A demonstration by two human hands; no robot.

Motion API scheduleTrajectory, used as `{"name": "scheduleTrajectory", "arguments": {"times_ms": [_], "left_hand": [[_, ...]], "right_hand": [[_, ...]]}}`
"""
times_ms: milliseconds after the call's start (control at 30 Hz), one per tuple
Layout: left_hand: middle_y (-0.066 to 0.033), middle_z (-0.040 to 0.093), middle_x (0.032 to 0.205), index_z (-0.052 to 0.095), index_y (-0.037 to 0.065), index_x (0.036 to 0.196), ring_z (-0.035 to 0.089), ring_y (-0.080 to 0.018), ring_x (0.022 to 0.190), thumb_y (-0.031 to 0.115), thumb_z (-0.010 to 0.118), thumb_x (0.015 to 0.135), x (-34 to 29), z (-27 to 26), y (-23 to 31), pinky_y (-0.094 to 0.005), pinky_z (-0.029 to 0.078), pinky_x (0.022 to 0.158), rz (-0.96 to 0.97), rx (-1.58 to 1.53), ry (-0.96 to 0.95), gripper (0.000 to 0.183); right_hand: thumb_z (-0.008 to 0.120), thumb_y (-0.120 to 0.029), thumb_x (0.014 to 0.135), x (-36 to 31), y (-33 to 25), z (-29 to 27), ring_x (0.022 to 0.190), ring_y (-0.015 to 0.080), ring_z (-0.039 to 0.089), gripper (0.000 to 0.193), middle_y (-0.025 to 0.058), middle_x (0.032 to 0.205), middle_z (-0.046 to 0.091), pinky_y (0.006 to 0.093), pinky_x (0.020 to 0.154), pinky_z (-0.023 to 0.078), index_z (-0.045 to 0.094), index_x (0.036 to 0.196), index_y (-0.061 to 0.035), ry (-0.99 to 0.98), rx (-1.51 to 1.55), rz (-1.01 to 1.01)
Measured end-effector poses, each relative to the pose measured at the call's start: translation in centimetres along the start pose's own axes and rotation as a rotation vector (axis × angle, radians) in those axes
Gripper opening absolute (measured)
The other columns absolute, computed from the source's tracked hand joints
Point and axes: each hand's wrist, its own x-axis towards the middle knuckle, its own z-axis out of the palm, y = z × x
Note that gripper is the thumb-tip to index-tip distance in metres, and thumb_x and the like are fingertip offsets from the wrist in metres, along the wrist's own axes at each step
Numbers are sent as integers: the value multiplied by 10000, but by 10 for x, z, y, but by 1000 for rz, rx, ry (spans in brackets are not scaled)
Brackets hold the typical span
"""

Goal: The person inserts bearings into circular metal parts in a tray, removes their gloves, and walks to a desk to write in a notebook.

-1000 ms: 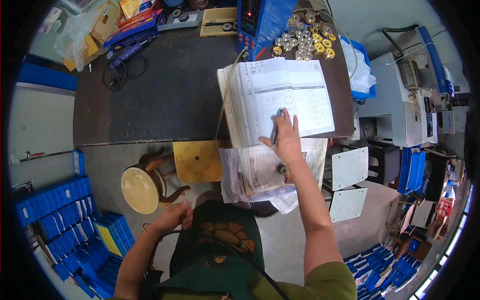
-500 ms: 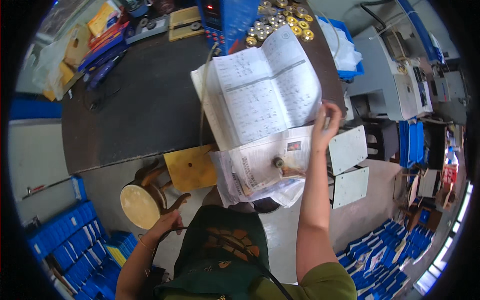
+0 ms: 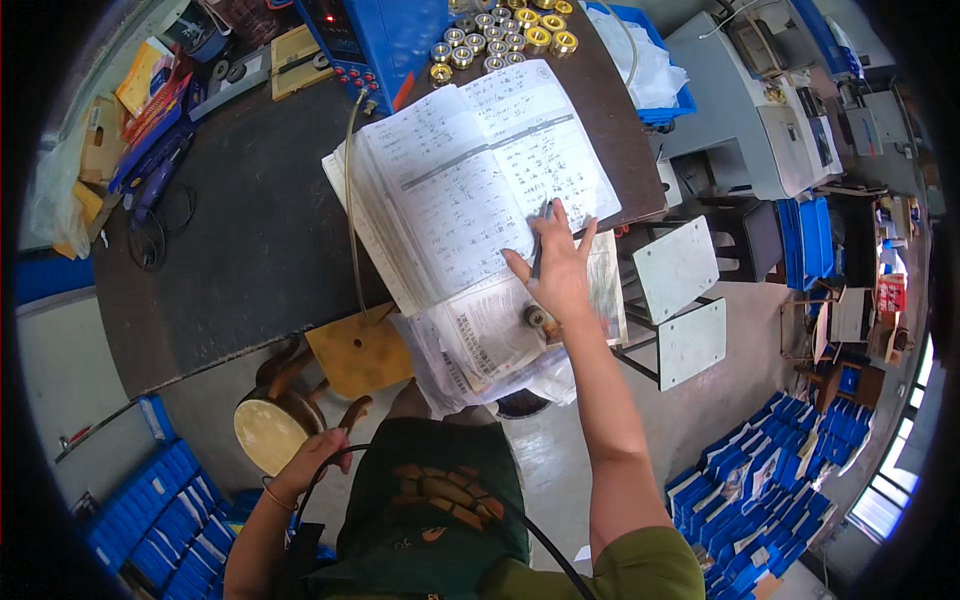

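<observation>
An open notebook (image 3: 460, 190) with handwritten pages lies at the table's front edge. My right hand (image 3: 562, 280) rests on its lower right page, fingers spread. A dark pen (image 3: 541, 240) is held between its thumb and index finger. Printed papers (image 3: 475, 335) stick out under the notebook, and a small round metal part (image 3: 535, 316) sits on them beside my right wrist. Low at the left, my left hand (image 3: 325, 455) has its fingers curled beside a brown wooden piece (image 3: 356, 412) and a black cable (image 3: 400, 452); what it grips is hidden.
Beyond the notebook stand a blue device (image 3: 365, 45) and several metal rings (image 3: 500, 38). A thin hose (image 3: 352, 200) crosses the notebook's left edge. Stools (image 3: 270, 432) stand below the table. Blue bins (image 3: 770, 470) fill the lower right.
My right hand has moved left from the notebook's right edge onto the page. The raised page now lies flatter, and the pen shows clearly. My left hand stays low at the left.
</observation>
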Motion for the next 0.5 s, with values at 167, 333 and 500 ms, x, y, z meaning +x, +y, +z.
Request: {"name": "scheduleTrajectory", "arguments": {"times_ms": [167,333,500], "left_hand": [[-33,556,721,533,51,856,543,-110,695,401,363,1002,-1,-3,0,-240,438,683,16,34,34,416],[-35,557,721,540,40,882,547,-113,687,362,390,1001,-4,4,14,-244,449,689,52,41,62,375],[-23,559,730,566,31,1012,552,-111,665,256,460,985,-1,10,71,-227,439,614,238,-78,121,251]], "right_hand": [[763,-279,721,-1,-4,-2,1291,375,382,563,217,1175,540,559,1091,213,474,1148,-53,-115,133,-167],[785,-227,694,-5,-21,0,1254,399,409,600,235,1171,528,507,1070,302,466,1170,-50,-127,267,-177],[754,-166,745,1,-38,-10,1049,391,543,465,227,1065,572,435,913,438,513,1117,-26,-59,413,-41]]}}
